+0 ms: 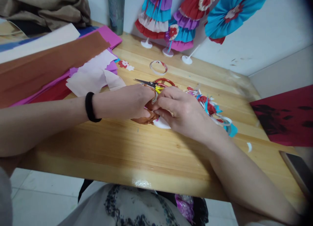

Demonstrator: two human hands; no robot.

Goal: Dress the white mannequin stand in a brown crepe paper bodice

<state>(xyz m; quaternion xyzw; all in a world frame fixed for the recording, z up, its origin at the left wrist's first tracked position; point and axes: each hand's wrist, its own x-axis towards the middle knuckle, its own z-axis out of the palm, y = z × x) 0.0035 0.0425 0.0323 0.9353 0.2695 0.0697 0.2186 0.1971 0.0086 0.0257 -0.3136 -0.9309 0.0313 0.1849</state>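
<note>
My left hand [133, 100] and my right hand [182, 110] meet over the middle of the table, fingertips close together. Gathered brown crepe paper [146, 118] shows beneath my left hand, whose fingers are closed on it. The fingers of my right hand are pinched at the same spot; what lies between them is mostly hidden. Below the fingertips a white round piece [161, 123] peeks out. Just beyond the hands lie scissors [149, 82] with red and yellow handles, blades pointing left.
Crepe paper sheets [58, 58] are stacked at the left. Behind stand ruffled paper figures [155, 22] and a blue paper fan [234, 15]. A tape ring [158, 67] lies beyond the scissors. Paper scraps [207, 105] sit right of my hand, a phone [299, 170] at the right edge.
</note>
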